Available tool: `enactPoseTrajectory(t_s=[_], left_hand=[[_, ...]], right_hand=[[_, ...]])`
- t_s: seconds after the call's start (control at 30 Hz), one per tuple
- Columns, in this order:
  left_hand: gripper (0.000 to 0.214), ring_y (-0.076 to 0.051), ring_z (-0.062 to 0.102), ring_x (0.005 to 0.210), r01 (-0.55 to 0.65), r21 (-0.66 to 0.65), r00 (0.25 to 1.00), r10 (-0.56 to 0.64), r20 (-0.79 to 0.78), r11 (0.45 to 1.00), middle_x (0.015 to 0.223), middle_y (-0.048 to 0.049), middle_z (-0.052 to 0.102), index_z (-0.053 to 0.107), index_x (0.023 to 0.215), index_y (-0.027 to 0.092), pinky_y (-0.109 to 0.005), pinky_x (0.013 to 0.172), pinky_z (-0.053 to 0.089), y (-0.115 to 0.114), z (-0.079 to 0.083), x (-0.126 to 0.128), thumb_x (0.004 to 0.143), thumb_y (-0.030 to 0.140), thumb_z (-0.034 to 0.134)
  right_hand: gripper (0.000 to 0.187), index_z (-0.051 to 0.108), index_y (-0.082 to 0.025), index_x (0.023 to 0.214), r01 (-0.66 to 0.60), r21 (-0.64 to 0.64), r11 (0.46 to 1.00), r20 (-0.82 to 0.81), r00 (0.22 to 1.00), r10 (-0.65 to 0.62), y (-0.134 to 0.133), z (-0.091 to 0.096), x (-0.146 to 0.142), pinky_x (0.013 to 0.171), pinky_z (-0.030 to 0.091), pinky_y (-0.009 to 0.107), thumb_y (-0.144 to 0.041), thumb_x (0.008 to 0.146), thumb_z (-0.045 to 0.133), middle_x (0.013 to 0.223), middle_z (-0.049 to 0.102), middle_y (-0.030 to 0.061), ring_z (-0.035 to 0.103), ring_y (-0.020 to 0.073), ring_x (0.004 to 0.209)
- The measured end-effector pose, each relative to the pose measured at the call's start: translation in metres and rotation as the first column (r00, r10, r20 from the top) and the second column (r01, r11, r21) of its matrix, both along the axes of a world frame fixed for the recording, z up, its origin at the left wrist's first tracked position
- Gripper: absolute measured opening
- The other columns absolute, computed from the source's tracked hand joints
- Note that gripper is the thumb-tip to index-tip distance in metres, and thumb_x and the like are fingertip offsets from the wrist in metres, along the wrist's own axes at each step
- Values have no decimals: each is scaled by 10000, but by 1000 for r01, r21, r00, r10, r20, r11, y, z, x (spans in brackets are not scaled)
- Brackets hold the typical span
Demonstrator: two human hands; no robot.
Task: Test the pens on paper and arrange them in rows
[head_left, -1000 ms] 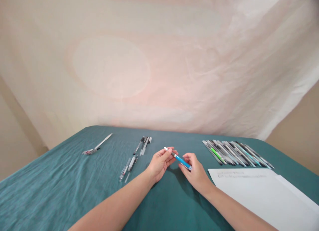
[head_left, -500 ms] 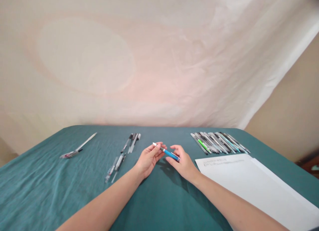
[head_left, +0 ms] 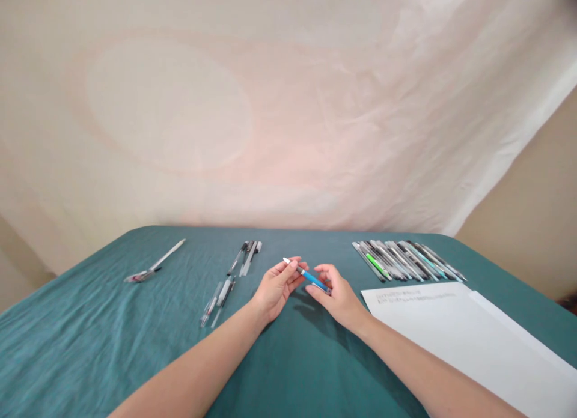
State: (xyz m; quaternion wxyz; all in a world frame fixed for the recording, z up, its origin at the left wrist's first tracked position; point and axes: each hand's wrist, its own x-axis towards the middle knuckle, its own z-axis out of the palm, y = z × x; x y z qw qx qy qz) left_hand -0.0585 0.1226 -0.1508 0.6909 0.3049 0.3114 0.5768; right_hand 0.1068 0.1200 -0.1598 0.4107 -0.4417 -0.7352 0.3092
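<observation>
A blue pen (head_left: 312,278) with a grey grip and a white tip slants between my two hands above the table. My left hand (head_left: 277,290) pinches it near the tip end, thumb on top and fingers behind. At the other end, my right hand (head_left: 338,298) has its thumb and fingers curled around the pen's blue back end. The tip points up and to the left, away from the right hand.
Several pens lie side by side in a row (head_left: 406,262) at the back right. White paper (head_left: 451,334) with handwriting lies in front of them. Left of my hands are two small groups of pens (head_left: 247,259) (head_left: 219,298). Farther left lies a white pen (head_left: 169,254) beside a clear-and-dark item (head_left: 142,276).
The whole view has shifted slightly, so the table and its pens appear a little farther right. Both hands keep the blue pen in nearly the same pose.
</observation>
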Motion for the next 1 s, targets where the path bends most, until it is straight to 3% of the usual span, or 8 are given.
enactPoseTrajectory(t_s=[0.03, 0.17, 0.3, 0.4, 0.53, 0.7, 0.9, 1.0], left_hand=[[228, -155, 601, 894, -7, 0, 1000, 7, 4, 1000, 957, -100, 645, 593, 967, 126, -267, 829, 461, 0, 0, 0, 760, 222, 597], [220, -155, 598, 906, 1, 7, 1000, -1, 15, 1000, 967, -105, 641, 590, 968, 124, -264, 830, 458, 0, 0, -1, 768, 217, 587], [227, -153, 603, 891, 23, 2, 1000, -23, 14, 1000, 951, -106, 646, 587, 975, 126, -272, 832, 456, 0, 0, -2, 769, 220, 586], [232, -158, 602, 893, 20, -3, 1000, -20, 10, 1000, 946, -109, 647, 586, 973, 123, -285, 840, 452, 0, 1, -2, 764, 224, 592], [220, -160, 604, 885, -19, 5, 1000, 19, 12, 1000, 928, -104, 650, 590, 953, 123, -296, 842, 453, 0, 1, 0, 759, 226, 599], [204, -156, 606, 878, -40, 5, 999, 40, 15, 999, 923, -98, 652, 598, 935, 124, -289, 841, 454, 0, 1, 0, 761, 230, 596], [225, -153, 604, 889, -7, 2, 1000, 7, 29, 1000, 959, -101, 646, 593, 963, 129, -286, 848, 450, 1, 1, -2, 761, 230, 597], [230, -154, 603, 891, -24, 7, 999, 24, 27, 1000, 949, -99, 648, 595, 954, 128, -279, 839, 454, 1, 1, -1, 751, 236, 608]], right_hand=[[333, 468, -190, 1002, 19, 3, 1000, -6, 1000, -19, 0, -2, 0, 572, 409, 239, -357, 730, 560, 782, 567, 2, 525, 126, 615], [145, 500, -187, 814, 17, 36, 999, 26, 1000, -18, 0, -3, 1, 542, 381, 227, -326, 774, 499, 658, 546, -20, 498, 117, 567], [249, 529, -178, 716, -39, 34, 999, 81, 996, 36, -1, 3, 2, 527, 356, 216, -373, 828, 422, 582, 522, -27, 473, 108, 541], [263, 551, -180, 799, -81, 8, 997, 70, 994, 80, -1, 4, 1, 578, 385, 227, -372, 850, 379, 632, 559, -15, 516, 120, 594], [303, 477, -192, 982, 18, 16, 1000, 24, 1000, -18, 0, -1, -1, 586, 409, 239, -345, 733, 557, 758, 580, -7, 537, 131, 622], [142, 492, -193, 847, 29, 61, 998, 46, 998, -32, -2, -1, 2, 585, 397, 233, -321, 786, 489, 707, 568, -12, 524, 126, 611], [282, 530, -186, 743, -43, 25, 999, 128, 991, 39, -2, 4, 2, 540, 371, 224, -387, 857, 368, 571, 547, -20, 501, 117, 533], [254, 544, -187, 849, -51, 11, 999, 111, 993, 49, -1, 2, 1, 551, 387, 228, -386, 847, 386, 608, 568, -14, 521, 124, 553]])
